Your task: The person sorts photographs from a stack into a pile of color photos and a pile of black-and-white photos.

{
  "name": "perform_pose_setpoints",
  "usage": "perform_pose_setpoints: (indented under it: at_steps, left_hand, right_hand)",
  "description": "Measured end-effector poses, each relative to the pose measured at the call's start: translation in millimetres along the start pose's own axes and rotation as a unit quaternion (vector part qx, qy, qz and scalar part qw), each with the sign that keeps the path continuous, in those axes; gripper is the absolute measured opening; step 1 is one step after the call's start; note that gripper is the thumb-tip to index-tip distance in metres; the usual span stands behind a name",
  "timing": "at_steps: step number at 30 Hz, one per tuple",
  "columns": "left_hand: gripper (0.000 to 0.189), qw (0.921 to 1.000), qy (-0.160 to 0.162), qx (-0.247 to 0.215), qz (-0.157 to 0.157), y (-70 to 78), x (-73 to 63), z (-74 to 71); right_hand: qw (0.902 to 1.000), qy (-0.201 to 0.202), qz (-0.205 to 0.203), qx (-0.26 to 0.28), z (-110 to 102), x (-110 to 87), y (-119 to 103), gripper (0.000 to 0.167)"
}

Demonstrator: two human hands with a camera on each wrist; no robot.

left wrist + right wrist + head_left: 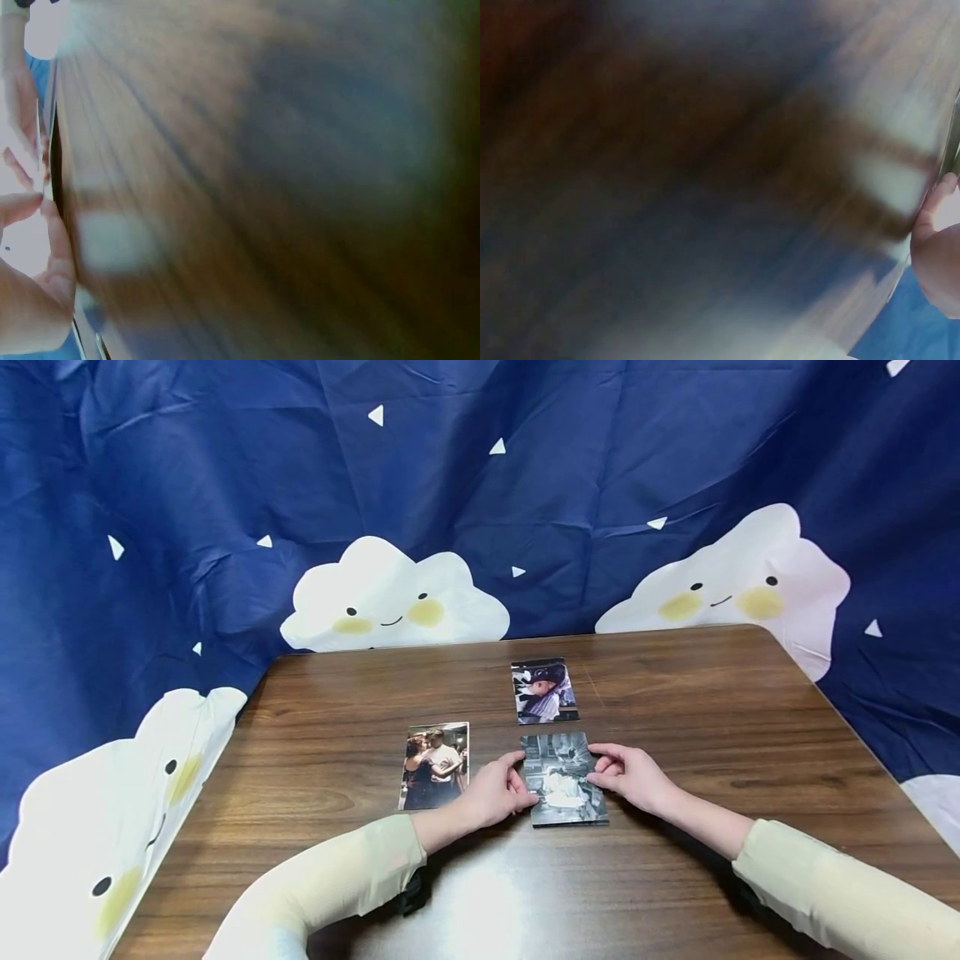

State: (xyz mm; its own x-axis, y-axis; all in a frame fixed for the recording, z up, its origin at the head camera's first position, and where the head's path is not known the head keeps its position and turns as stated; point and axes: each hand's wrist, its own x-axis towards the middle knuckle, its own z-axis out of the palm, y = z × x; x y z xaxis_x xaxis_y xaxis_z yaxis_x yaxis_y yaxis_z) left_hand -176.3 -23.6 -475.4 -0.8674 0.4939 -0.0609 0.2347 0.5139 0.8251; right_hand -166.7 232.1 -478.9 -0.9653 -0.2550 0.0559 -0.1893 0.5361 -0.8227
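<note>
A black-and-white photo (pixel 564 789) with a pale figure at its middle is held between both hands near the centre of the table. My left hand (pixel 491 792) pinches its left edge with thumb and fingers. At the right edge, my right hand (pixel 633 777) grips it between thumb and fingers. The left wrist view catches the left hand (pixel 41 292) at the thin edge of the photo, close over the tabletop, with the other hand beyond. Only part of the right hand (pixel 937 255) shows in the right wrist view.
A colour photo of a dancing couple (pixel 435 767) lies left of the left hand. Another colour photo, turned sideways (pixel 545 692), lies just behind the held one. The brown wooden table (pixel 337 693) ends at a blue curtain (pixel 555 485) with white clouds.
</note>
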Motion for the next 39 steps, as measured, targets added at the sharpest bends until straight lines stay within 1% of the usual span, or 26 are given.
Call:
perform_pose_setpoints:
  at_steps: [2,8,10,14,17,22,27,32,36,39]
  left_hand:
    - [0.072,0.9998,-0.001,0.021,-0.002,1.2,0.0,-0.1]
    - [0.075,0.999,0.0,0.042,-0.013,3.1,1.7,-1.3]
    - [0.075,0.9991,0.002,0.038,-0.016,2.5,2.0,-0.8]
    - [0.075,0.9996,0.003,0.01,-0.026,1.2,1.3,0.4]
    - [0.074,0.9996,0.004,0.001,-0.03,1.3,1.0,0.5]
    - [0.072,0.9996,-0.001,0.013,-0.024,2.1,1.2,-0.1]
    - [0.071,0.9999,-0.002,0.013,-0.011,1.3,2.4,-0.3]
    - [0.071,0.9999,-0.001,0.008,-0.014,-0.8,2.4,-0.2]
    - [0.072,0.9997,-0.001,0.001,-0.023,-1.9,1.9,-0.1]
    - [0.074,0.9995,-0.002,-0.022,-0.023,-2.6,1.1,-0.9]
  right_hand:
    - [0.9999,0.002,-0.006,-0.01,1,0.2,1,0.045]
    - [0.9994,0.014,-0.015,-0.028,2,-1.3,-2,0.044]
    - [0.9994,0.018,-0.012,-0.027,3,-2.4,-4,0.044]
    - [0.9995,0.027,-0.002,-0.015,4,-5.0,-6,0.042]
    - [0.9993,0.037,0.002,-0.012,4,-6.5,-8,0.04]
    - [0.9984,0.044,0.001,-0.035,4,-6.8,-11,0.039]
    - [0.9974,0.036,0.011,-0.062,3,-5.1,-14,0.038]
    - [0.9967,0.016,0.025,-0.075,3,-2.9,-17,0.041]
    - [0.9972,0.018,0.032,-0.065,3,-2.6,-18,0.04]
    - [0.9981,0.027,0.03,-0.047,3,-2.3,-19,0.04]
